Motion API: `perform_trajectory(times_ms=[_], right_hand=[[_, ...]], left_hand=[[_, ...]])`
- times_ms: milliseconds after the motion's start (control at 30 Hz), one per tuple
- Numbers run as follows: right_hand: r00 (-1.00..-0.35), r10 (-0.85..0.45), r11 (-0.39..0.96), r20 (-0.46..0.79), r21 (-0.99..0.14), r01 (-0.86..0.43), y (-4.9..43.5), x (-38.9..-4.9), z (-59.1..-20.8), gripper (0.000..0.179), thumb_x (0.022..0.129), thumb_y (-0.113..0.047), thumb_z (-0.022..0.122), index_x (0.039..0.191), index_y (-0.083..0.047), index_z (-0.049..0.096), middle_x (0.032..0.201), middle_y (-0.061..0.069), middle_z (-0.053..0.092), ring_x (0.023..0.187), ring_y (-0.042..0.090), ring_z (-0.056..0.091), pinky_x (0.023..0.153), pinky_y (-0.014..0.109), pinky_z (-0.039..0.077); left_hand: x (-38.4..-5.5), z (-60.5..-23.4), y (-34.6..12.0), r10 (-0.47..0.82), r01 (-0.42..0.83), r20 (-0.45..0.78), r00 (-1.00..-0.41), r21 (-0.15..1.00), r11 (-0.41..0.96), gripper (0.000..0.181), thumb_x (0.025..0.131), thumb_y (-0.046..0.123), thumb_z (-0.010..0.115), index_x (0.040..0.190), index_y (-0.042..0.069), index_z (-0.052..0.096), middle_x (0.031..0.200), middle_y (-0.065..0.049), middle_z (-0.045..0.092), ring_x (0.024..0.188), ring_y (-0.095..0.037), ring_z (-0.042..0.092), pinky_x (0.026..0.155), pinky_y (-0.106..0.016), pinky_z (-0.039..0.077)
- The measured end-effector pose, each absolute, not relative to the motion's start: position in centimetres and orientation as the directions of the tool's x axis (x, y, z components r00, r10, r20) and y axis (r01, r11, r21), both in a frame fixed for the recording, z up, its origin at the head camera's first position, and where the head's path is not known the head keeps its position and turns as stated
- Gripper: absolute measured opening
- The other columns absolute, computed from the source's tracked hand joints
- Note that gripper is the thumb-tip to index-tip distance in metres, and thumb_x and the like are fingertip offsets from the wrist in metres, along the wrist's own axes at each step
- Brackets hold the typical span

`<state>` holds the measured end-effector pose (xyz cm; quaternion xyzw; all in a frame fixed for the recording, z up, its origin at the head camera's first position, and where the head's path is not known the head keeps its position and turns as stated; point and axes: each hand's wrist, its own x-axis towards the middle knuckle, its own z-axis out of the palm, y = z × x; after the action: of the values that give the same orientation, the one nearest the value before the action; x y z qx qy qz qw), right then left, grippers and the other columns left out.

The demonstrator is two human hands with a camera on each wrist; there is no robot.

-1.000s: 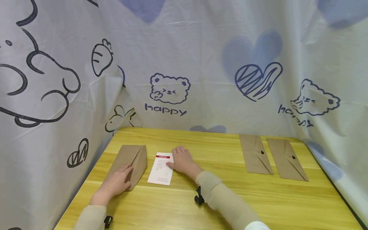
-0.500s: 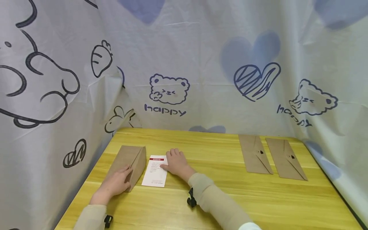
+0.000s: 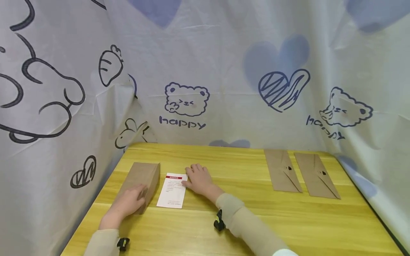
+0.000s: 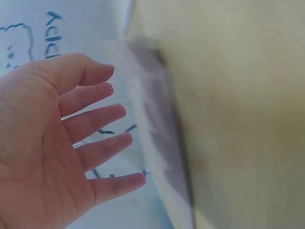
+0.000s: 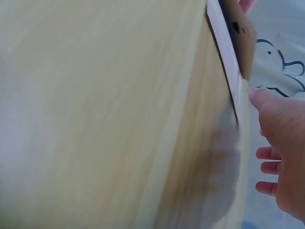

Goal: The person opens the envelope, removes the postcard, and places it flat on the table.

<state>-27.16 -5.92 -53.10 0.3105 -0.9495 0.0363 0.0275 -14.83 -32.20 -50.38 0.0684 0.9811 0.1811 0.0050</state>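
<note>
At the table's left lies a brown paper envelope (image 3: 136, 174) with its flap (image 3: 153, 188) raised along the right side. My left hand (image 3: 126, 202) is over the envelope's near part. In the left wrist view, that hand (image 4: 71, 129) has its fingers spread and nothing in its palm. A white printed card (image 3: 172, 192) with a red band lies just right of the envelope. Beside the card's upper right edge is my right hand (image 3: 199, 180), thumb at the card's edge. The right wrist view has the card (image 5: 226, 52) edge-on, the thumb near its end and the fingers loosely bent.
Two more brown envelopes, one (image 3: 282, 170) left of the other (image 3: 317, 175), lie flat at the back right, each with a small black mark. A printed white curtain (image 3: 230, 71) surrounds the wooden table (image 3: 250, 199) at the back and sides.
The card has slid left towards the envelope along with my right hand. Since then, the right hand has shifted slightly back to the right. My left hand has stayed nearly in place.
</note>
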Motion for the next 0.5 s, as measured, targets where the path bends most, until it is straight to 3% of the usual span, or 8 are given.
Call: perform_trajectory(times_ms=[200, 500], right_hand=[[-0.806, -0.578, 0.801, 0.125, -0.105, -0.590, -2.7, -27.1, -52.0, 0.061, 0.095, -0.053, 0.053, 0.143, -0.016, 0.045, 0.144, 0.012, 0.047, 0.136, 0.030, 0.042, 0.110, 0.050, 0.039], [-0.786, -0.568, 0.784, 0.245, -0.128, -0.607, 4.1, -27.3, -51.4, 0.056, 0.097, -0.047, 0.055, 0.138, -0.011, 0.050, 0.141, 0.015, 0.049, 0.133, 0.034, 0.046, 0.107, 0.053, 0.042]], left_hand=[[-15.1, -48.6, -30.9, 0.112, 0.132, 0.076, -0.991, 0.360, 0.924, 0.053, 0.092, 0.014, 0.058, 0.140, -0.005, 0.048, 0.142, -0.032, 0.046, 0.132, -0.053, 0.041, 0.110, -0.063, 0.034], [-16.7, -46.9, -26.1, 0.149, 0.191, 0.154, -0.977, 0.311, 0.931, 0.054, 0.092, 0.024, 0.064, 0.142, 0.009, 0.050, 0.156, -0.021, 0.033, 0.145, -0.046, 0.024, 0.110, -0.073, 0.022]])
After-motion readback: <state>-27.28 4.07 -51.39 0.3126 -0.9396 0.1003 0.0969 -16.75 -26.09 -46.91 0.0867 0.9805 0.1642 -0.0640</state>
